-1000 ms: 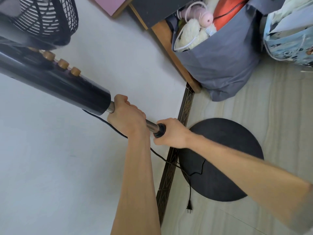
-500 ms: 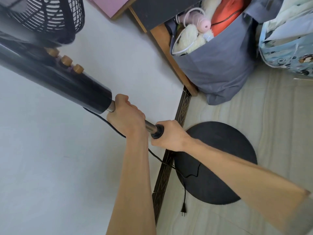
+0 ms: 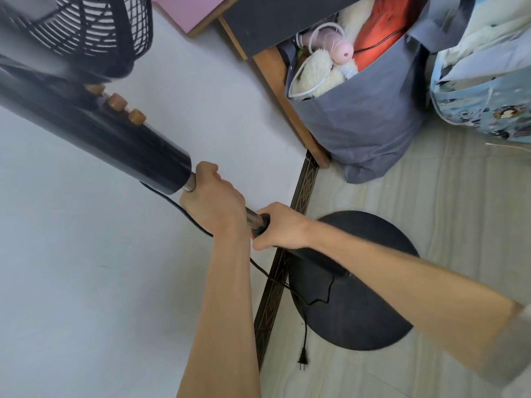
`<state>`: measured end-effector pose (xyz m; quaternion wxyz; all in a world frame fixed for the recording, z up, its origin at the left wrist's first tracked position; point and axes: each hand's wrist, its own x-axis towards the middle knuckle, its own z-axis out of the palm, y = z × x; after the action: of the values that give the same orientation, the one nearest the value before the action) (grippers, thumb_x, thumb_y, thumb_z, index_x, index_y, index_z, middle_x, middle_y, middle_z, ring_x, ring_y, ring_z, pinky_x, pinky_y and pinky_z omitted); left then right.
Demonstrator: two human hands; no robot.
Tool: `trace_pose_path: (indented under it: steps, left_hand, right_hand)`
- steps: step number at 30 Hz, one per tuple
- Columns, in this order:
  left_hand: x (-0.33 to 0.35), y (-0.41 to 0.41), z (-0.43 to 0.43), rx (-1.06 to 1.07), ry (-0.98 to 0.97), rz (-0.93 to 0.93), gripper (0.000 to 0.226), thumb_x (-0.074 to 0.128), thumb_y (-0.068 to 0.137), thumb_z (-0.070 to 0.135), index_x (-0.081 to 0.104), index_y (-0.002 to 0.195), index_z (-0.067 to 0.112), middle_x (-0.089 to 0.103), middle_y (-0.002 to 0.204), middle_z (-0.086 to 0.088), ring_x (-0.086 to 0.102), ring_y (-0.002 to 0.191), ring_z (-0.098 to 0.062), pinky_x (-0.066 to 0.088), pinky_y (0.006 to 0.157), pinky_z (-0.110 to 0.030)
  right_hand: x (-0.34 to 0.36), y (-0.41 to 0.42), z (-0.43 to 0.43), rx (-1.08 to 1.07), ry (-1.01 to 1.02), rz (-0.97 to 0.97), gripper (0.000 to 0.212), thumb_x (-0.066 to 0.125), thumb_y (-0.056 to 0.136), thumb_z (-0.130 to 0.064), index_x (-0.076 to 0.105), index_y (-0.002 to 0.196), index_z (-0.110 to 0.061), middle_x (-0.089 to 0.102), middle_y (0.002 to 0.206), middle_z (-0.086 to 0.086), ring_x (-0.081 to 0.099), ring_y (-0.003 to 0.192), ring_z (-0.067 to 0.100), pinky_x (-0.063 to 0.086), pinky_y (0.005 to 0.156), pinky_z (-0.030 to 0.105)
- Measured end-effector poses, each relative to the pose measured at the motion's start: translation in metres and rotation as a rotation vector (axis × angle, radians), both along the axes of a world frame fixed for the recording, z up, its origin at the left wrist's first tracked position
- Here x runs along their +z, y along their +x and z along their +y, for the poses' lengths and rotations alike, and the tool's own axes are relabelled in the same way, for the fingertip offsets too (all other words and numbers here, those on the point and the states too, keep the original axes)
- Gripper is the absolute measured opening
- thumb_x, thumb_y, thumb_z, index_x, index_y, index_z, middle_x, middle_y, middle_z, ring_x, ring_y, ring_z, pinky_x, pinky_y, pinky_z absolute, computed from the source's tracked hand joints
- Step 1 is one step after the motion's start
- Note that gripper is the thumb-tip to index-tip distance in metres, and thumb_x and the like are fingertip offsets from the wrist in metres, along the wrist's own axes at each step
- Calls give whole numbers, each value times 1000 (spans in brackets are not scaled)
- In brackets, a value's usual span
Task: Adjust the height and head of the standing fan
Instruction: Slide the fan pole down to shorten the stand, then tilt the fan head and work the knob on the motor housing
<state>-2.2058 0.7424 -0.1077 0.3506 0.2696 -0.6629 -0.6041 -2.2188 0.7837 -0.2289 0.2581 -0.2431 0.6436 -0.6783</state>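
Observation:
A black standing fan stands against the white wall. Its grille head (image 3: pixel 86 33) is at the top left, and its dark control column (image 3: pixel 115 142) carries three tan knobs (image 3: pixel 117 103). My left hand (image 3: pixel 214 202) grips the silver inner pole just below the column. A short bare piece of the pole (image 3: pixel 253 217) shows between my hands. My right hand (image 3: pixel 280 225) grips the black height collar (image 3: pixel 264 222) on the lower tube. The round black base (image 3: pixel 370 297) sits on the floor below.
The fan's black cord trails down to an unplugged plug (image 3: pixel 303 364) on the pale floor. A grey fabric bag (image 3: pixel 356 116) full of soft items and a patterned blue bag (image 3: pixel 482 90) stand at the right. A wooden furniture leg (image 3: pixel 287 90) meets the dark skirting strip (image 3: pixel 275 277).
The silver stretch between my hands has shortened slightly and the view has shifted a little. Both hands keep their grips.

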Motion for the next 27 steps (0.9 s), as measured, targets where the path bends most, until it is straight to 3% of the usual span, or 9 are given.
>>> trace_pose_path:
  steps: [2,4,6,11,13,15,18,24,27]
  left_hand:
    - [-2,0,-4,44,12,14,30,57,66,19,28,56,16,24,55,-3,20,52,-23,20,51,-32]
    - [-5,1,-6,58,22,20,28,57,66,19,30,58,15,25,55,-3,21,52,-23,21,51,-31]
    - [-6,2,-5,65,18,18,25,56,67,18,32,61,14,25,57,-4,21,53,-24,22,49,-30]
    - [-3,-1,-4,25,27,-17,25,56,70,15,31,64,14,24,58,-3,20,51,-24,21,47,-27]
    - [-4,-4,-2,44,43,-15,27,56,71,15,30,62,14,24,59,-3,20,52,-24,21,49,-28]
    - [-6,-6,-4,82,41,-6,29,57,72,16,31,60,15,26,59,-4,21,53,-23,21,50,-29]
    - [-9,-5,-8,111,55,-7,28,57,75,15,34,59,14,29,57,-2,24,50,-21,22,48,-26]
    - [4,10,-3,15,66,-104,23,54,82,14,37,65,16,29,52,1,26,43,-17,28,45,-23]
    - [17,25,0,-122,-16,-276,22,55,86,18,44,67,15,42,48,2,46,47,-16,41,57,-28]
  right_hand:
    - [-14,23,-21,-393,-27,83,25,76,72,-19,57,61,-32,58,57,-12,52,56,10,44,55,25]
    - [-19,37,-32,-596,-27,168,17,77,76,-21,61,80,-21,68,70,-3,63,66,18,52,60,29]
    - [-19,30,-26,-510,-49,183,20,79,75,-21,62,84,-16,69,74,0,65,70,19,54,64,33]
    - [-6,-8,17,216,47,39,18,84,67,-25,67,71,-28,68,72,-14,62,68,1,47,67,17]
    - [-9,-6,12,103,118,35,18,81,64,-27,62,67,-27,63,68,-10,59,65,10,45,62,25]
    - [-17,12,-8,-248,188,120,21,74,68,-33,54,65,-30,61,67,-9,59,67,17,43,57,26]
    - [-27,37,-29,-568,180,210,20,73,80,-40,61,86,-25,66,83,2,58,82,19,45,62,28]
    - [-4,36,-1,-392,474,337,50,68,79,-54,57,112,-18,63,102,7,57,97,28,49,72,37]
    - [10,38,37,-184,590,355,61,70,79,-48,47,128,-19,59,119,6,54,108,28,51,84,41]
